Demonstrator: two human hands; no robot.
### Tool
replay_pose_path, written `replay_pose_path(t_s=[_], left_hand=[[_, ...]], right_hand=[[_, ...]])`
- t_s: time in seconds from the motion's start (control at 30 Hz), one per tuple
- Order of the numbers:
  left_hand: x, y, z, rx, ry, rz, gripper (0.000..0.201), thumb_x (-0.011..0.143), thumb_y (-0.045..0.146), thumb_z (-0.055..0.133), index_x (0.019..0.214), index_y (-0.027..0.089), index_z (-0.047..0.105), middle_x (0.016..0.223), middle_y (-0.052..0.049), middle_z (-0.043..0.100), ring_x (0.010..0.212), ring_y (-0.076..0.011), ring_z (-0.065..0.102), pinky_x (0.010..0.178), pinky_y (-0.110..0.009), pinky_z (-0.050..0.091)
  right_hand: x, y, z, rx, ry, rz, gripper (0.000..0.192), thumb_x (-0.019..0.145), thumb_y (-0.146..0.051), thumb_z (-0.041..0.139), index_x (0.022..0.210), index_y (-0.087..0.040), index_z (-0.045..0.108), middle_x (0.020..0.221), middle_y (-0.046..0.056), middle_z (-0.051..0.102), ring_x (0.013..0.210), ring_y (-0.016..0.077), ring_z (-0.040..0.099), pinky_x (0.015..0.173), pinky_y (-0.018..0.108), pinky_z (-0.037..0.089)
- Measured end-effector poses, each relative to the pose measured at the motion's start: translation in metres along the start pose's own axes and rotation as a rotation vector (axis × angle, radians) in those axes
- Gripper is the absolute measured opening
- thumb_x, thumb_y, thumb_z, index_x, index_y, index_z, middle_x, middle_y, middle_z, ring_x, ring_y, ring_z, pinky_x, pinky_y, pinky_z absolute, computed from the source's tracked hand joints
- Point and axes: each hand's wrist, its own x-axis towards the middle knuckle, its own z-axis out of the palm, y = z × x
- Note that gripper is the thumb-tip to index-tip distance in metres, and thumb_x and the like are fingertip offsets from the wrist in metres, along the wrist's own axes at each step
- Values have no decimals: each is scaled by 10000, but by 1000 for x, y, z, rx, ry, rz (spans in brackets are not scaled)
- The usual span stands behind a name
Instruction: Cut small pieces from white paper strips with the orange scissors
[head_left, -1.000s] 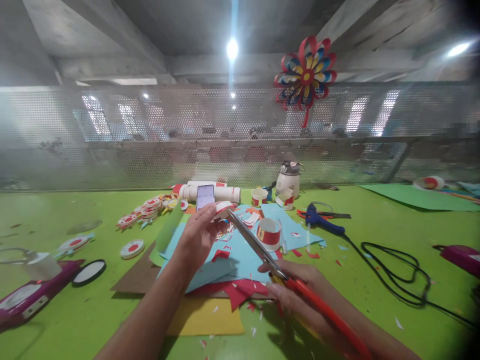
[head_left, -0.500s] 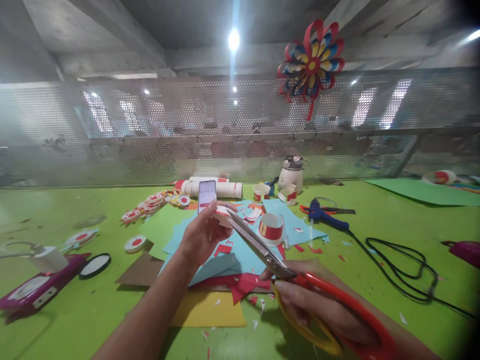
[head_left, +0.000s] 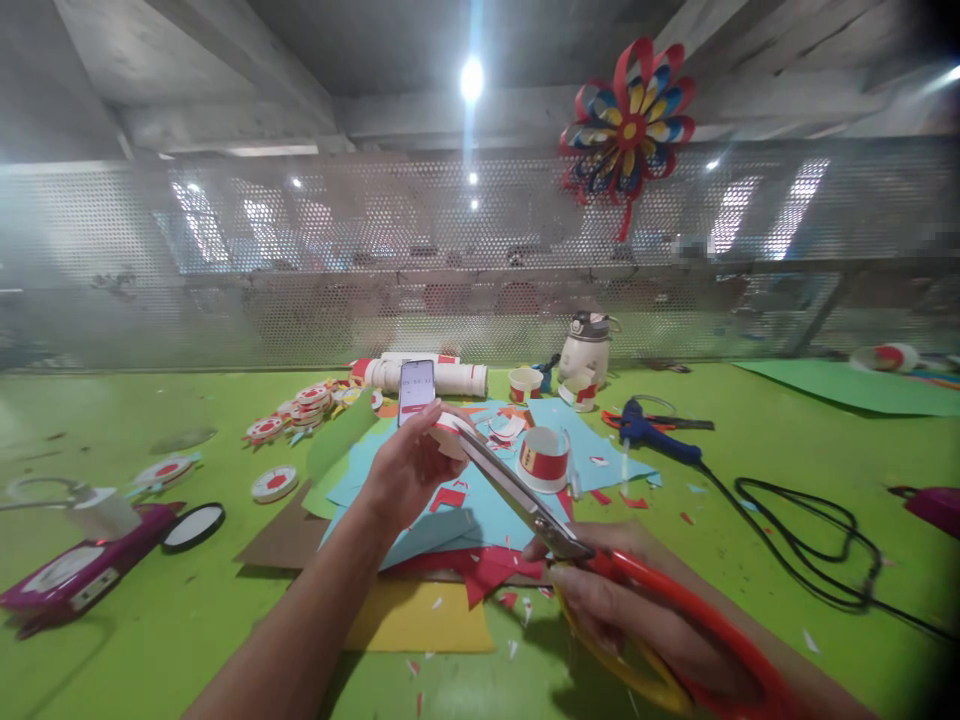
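My left hand (head_left: 405, 465) is closed on a white paper cup piece (head_left: 452, 437) with some red on it; the fingers hide part of it. Scissors (head_left: 517, 490) with a red and a yellow handle are gripped in my right hand (head_left: 600, 600). Their blade tips touch or overlap the cup piece, and the blades look nearly closed. Just right of the blades stands a cut red and white paper cup (head_left: 543, 460). Light blue paper sheets (head_left: 431, 540) lie under both hands, strewn with red and white scraps.
A phone (head_left: 416, 388) stands behind my left hand, before white paper rolls (head_left: 442, 377). Round red-and-white pieces (head_left: 307, 400) are heaped at left, near a purple power strip (head_left: 97, 565). A blue glue gun (head_left: 660, 436) with a looped black cord lies right; a bottle (head_left: 586, 345) stands behind.
The light green paper sheet at left has curled upward and now partly covers a round piece behind it. Both hands, the scissors and the cup piece stay nearly in place.
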Motion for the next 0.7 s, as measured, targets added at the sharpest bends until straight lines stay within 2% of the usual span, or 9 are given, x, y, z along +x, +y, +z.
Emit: replay_pose_path(t_s=[0.2,0.37,0.5,0.7], left_hand=[[1,0,0,5,1,9,255,736,388,615,757,134,627,633,-24,583,549,-103,490,488,-200,369],[0,0,2,6,12,4,246,731,385,609,735,139,604,633,-28,581,546,-105,483,479,-201,348],[0,-1,3,-8,17,5,239,723,378,612,708,140,586,615,-23,569,522,-101,461,466,-212,335],[1,-3,5,-45,42,-11,224,712,360,626,669,150,562,560,3,537,489,-99,456,456,-226,343]], right_hand=[[-4,4,0,10,-4,83,321,916,-456,473,743,-187,500,631,-44,467,582,95,456,534,190,373],[-3,4,-2,-3,-75,48,340,929,-440,454,710,-181,475,627,-41,459,573,92,456,534,201,370],[-2,7,-1,29,-23,13,331,932,-424,461,703,-185,461,589,-53,440,526,75,409,493,189,342],[-2,13,1,52,-15,2,337,934,-405,467,683,-179,465,569,-64,414,509,65,377,478,180,326]])
